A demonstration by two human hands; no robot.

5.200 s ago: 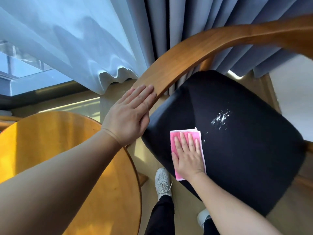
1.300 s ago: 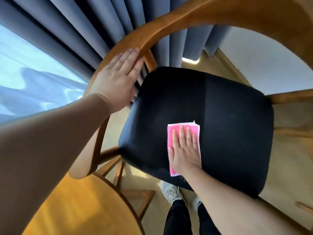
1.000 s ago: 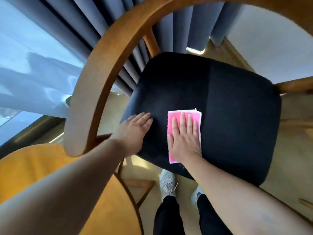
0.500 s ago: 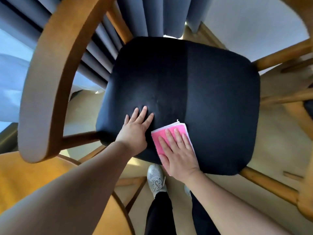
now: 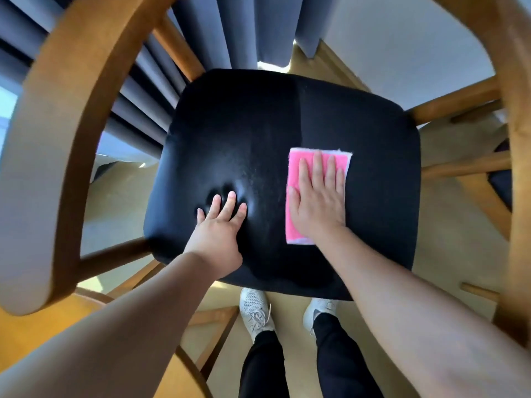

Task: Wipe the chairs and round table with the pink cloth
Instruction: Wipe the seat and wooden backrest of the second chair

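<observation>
Pressing flat on the pink cloth [image 5: 296,168], the right hand [image 5: 319,202] lies palm down with fingers straight and close together; it grips nothing. The cloth is a folded rectangle spread on the right half of the black seat [image 5: 373,211], and its far and left edges show past the fingers. The left hand [image 5: 219,237] rests on the left half of the seat, palm down, fingers straight and slightly spread, fingertips denting the padding. The two hands are apart. A curved wooden chair frame [image 5: 57,139] arcs round the seat on both sides. Part of the wooden bench [image 5: 43,334] shows at lower left. Two white shoes [image 5: 255,311] stand on the light floor [image 5: 115,202] below the near edge of the seat. Grey-blue curtains [image 5: 244,30] hang beyond the chair.
</observation>
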